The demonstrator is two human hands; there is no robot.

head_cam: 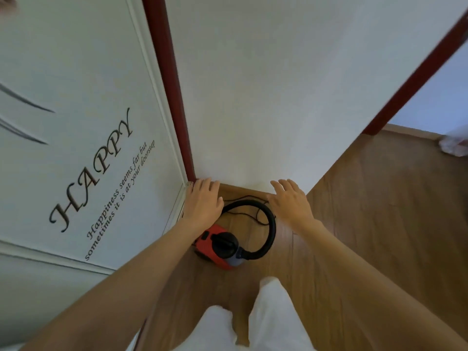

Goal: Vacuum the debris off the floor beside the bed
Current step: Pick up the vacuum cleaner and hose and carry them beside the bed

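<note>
A small red vacuum cleaner point(215, 248) with a black top handle sits on the wooden floor in a corner. Its black hose point(271, 224) curls in a loop beyond it, and a thin black cord point(255, 216) trails inside the loop. My left hand point(202, 201) reaches out above the hose's left side, fingers straight, holding nothing. Over the right side of the loop hovers my right hand point(291, 201), fingers spread and empty. No bed and no debris are in view.
A white door point(83, 122) with black "HAPPY" lettering stands on the left beside a dark red frame point(172, 84). A white wall point(266, 97) faces me. Wooden floor point(379, 211) opens to the right, with something white point(455, 145) at the far right. My white trouser legs point(271, 312) show below.
</note>
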